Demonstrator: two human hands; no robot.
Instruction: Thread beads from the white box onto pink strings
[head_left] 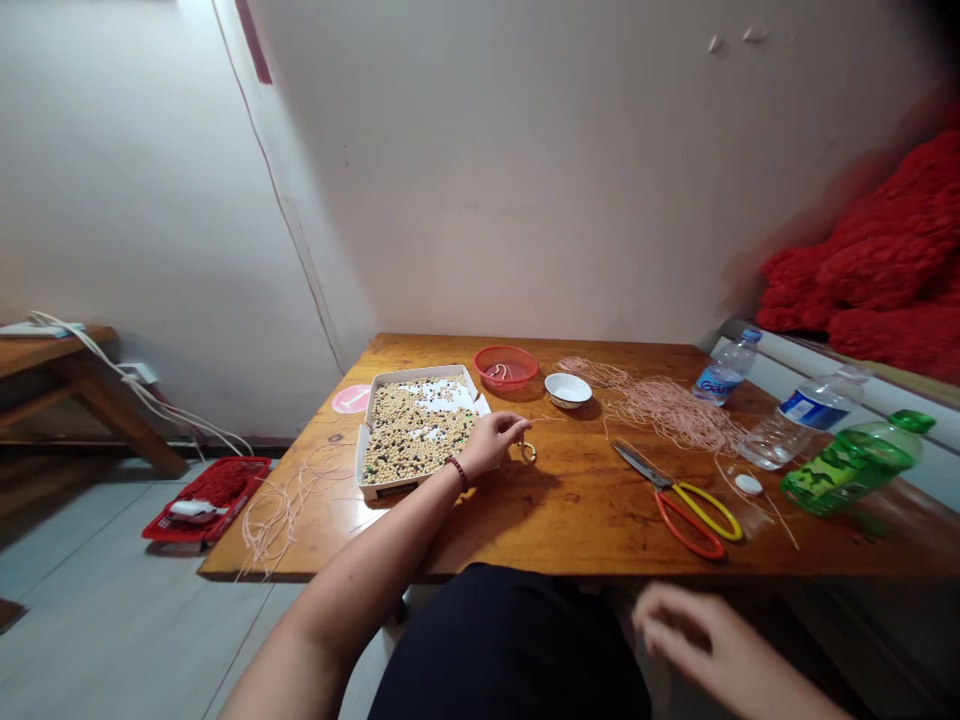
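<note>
My left hand (495, 440) is closed in a pinch at the right edge of the bead box, and a small beaded ring (529, 453) hangs from its fingertips above the table. The shallow white box (361, 455) holds many tan, black and green beads (409, 425). Low at the right, in front of the table edge, my right hand (690, 635) is smeared by motion. Its fingers look curled, but whether anything is in them does not show. Scissors (667, 495) with one red and one yellow handle lie with blades part open on the table, beyond that hand.
Behind the box stand a red plastic basket (506, 352) and a white bowl (568, 388). Pink cord (675, 410) is heaped at the right, with more cord (274, 515) at the left. Plastic bottles (817, 410) line the right side near a white cap (748, 484).
</note>
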